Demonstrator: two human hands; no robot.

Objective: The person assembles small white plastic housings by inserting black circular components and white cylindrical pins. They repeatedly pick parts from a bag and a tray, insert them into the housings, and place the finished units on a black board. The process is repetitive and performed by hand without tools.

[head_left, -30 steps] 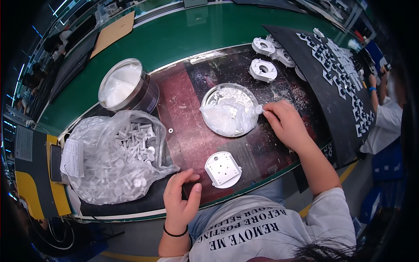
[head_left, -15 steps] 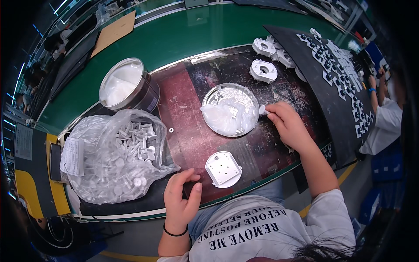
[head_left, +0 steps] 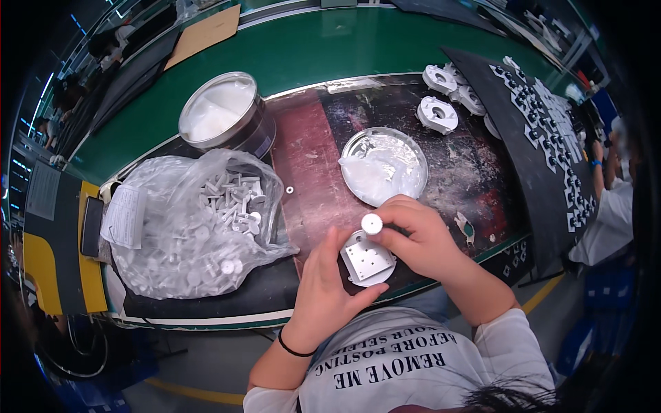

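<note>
A white plastic pin with a round, flat head (head_left: 372, 224) is pinched in the fingers of my right hand (head_left: 413, 237). It is held over the top edge of a white plate with small holes (head_left: 370, 260), which lies on the work mat. My left hand (head_left: 327, 296) curves around the plate's left and near side, thumb and fingers spread apart; I cannot tell whether it touches. Just beyond my right hand sits a round metal dish (head_left: 420, 155) holding soft white paste (head_left: 375, 177).
To the left, a clear plastic bag (head_left: 165, 234) holds many white pins. Behind it stands a metal tin (head_left: 265, 134) with white paste. White ring-shaped housings (head_left: 437, 115) lie at the far right beside a black board (head_left: 509, 131) of small parts. A small white ring (head_left: 290, 190) rests on the mat.
My right hand has come from the dish's right side to above the plate with the pin. My left hand has moved right, around the plate. The view has shifted slightly.
</note>
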